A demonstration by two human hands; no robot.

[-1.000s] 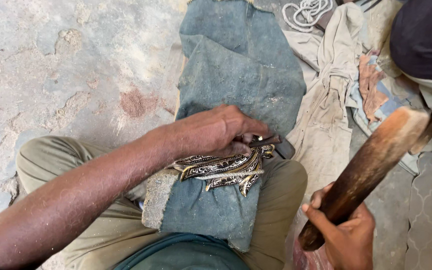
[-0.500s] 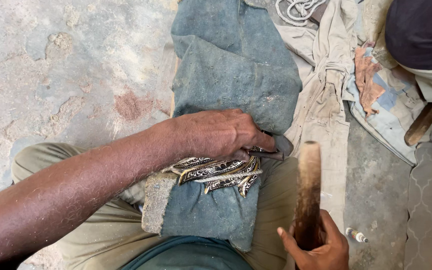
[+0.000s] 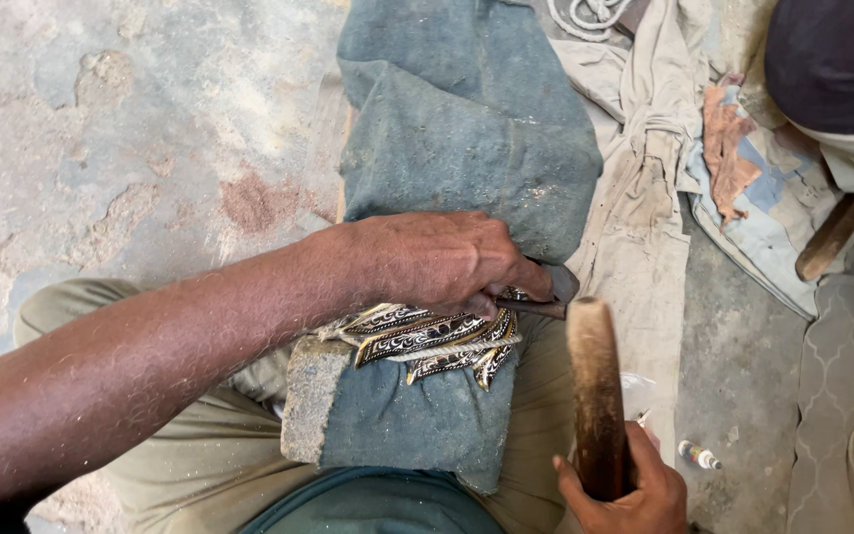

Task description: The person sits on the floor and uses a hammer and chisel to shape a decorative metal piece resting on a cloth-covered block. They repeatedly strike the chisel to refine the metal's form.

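L hand (image 3: 437,262) is curled shut, knuckles up, pinching a small dark metal tool (image 3: 546,297) whose tip pokes out at 3 o'clock of the fist; the heel of the hand presses down on a fan of narrow gold-and-black patterned metal strips (image 3: 427,341), prob. to keep them from skidding. R hand (image 3: 625,485), at 5 o'clock of the strips, is wrapped tight round the base of a thick brown wooden mallet-like stick (image 3: 595,391), held near upright w/ its rounded end level w/ the tool tip, just beside it, not touching as far as I can tell. Strips lie on a folded grey-blue felt cloth (image 3: 467,148) draped over a block on the person's lap; cloth likely cushions the work. Khaki trousers (image 3: 190,445) below. Outward: rough stained concrete floor (image 3: 101,148) at 10 o'clock, crumpled beige rag (image 3: 644,198) at 2, white rope coil (image 3: 595,12) at 1, small white bottle (image 3: 699,455) lying at 4.
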